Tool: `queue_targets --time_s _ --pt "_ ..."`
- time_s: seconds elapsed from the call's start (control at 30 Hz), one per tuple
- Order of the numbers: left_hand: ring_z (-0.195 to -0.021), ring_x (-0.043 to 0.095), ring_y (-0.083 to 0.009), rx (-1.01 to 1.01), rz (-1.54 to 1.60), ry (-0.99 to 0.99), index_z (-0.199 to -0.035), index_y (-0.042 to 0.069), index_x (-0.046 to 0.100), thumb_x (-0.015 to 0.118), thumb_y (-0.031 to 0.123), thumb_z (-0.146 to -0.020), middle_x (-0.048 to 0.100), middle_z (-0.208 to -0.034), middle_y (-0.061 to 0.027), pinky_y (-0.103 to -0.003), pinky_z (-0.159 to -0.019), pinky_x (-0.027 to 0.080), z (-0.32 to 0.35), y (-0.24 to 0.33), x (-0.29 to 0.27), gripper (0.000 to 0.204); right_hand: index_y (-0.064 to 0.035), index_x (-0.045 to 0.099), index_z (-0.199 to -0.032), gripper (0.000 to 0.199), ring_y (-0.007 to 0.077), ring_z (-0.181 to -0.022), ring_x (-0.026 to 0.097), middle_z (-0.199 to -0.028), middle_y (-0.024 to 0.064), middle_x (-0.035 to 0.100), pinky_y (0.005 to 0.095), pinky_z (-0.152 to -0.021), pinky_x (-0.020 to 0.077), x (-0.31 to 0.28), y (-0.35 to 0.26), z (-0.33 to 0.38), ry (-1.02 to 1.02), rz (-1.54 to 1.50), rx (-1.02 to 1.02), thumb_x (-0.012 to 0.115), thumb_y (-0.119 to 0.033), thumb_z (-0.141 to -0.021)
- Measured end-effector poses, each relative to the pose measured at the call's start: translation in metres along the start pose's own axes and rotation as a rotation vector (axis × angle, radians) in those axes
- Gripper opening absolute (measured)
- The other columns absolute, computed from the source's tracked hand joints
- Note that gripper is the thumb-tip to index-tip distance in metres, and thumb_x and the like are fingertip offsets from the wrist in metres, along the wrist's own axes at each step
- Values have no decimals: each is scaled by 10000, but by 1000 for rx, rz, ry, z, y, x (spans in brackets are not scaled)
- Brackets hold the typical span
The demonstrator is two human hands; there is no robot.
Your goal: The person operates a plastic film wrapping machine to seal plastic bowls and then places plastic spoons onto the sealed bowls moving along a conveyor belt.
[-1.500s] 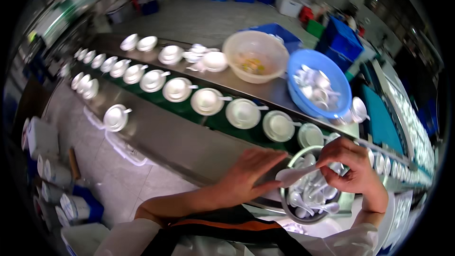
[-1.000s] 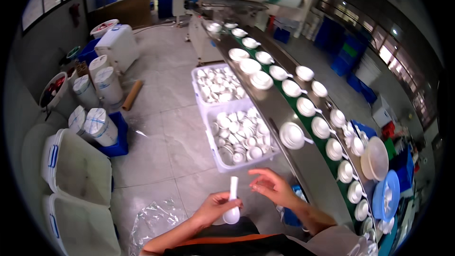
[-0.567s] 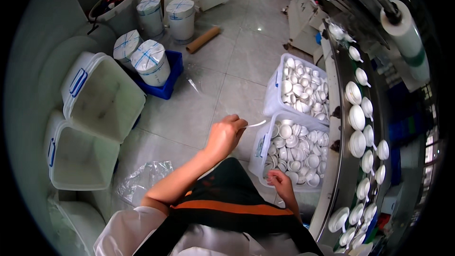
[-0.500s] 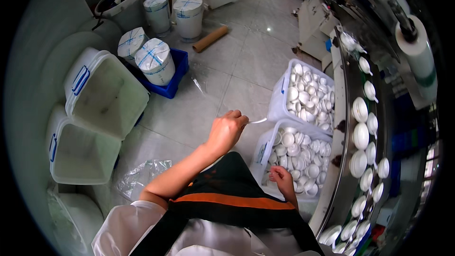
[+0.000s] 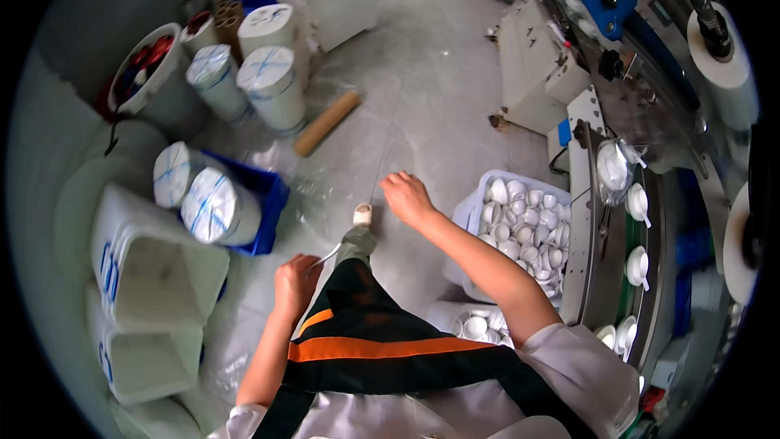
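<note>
My left hand (image 5: 296, 286) is low in front of my apron, its fingers closed on a slim white spoon (image 5: 327, 255) whose curved end points up and right. Out ahead over the floor, my right hand (image 5: 406, 197) has its fingers curled together; whether anything is in them is hidden. To the right of that arm stands a translucent bin (image 5: 467, 213) full of small white bowls (image 5: 524, 232). A second bin of bowls (image 5: 475, 327) lies closer to me, partly covered by my right arm and apron.
Bowls with spoons (image 5: 638, 266) line a conveyor (image 5: 597, 276) on the right. Machinery (image 5: 540, 65) stands beyond it. On the left are tipped, translucent bins (image 5: 166, 284), a blue crate (image 5: 272, 203) with wrapped tubs (image 5: 221, 205), and a cardboard tube (image 5: 327, 123) on the floor.
My left hand has drawn back and left with the spoon. My right hand has left the nearer bin and reached forward and left. The view has shifted forward; a foot now shows.
</note>
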State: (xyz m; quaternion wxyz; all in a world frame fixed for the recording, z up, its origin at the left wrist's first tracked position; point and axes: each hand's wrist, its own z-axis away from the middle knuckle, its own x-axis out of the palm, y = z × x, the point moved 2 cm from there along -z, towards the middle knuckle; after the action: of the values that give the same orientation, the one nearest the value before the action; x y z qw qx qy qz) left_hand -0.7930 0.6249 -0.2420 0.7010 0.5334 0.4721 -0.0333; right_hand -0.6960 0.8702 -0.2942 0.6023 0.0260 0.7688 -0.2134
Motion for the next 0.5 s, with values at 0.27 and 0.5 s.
queue_targets --time_s 0.27,0.5 --pt "-672 580 -327 250 23 -191 -744 45 643 625 136 -706 605 -741 -143 -369 -596 466 -256 55 79 99 -60 577 -929 247 330 -827 579 -868 169 598 461 -694 458 88 254 84 -612 23 598 472 -132 -718" --pt "-652 579 -276 630 115 -440 -731 62 629 628 106 -691 601 -715 -97 -353 -576 469 -472 174 189 60 -30 632 -809 232 303 -789 598 -872 166 613 425 -682 472 112 318 218 -906 -114 628 473 -170 -714"
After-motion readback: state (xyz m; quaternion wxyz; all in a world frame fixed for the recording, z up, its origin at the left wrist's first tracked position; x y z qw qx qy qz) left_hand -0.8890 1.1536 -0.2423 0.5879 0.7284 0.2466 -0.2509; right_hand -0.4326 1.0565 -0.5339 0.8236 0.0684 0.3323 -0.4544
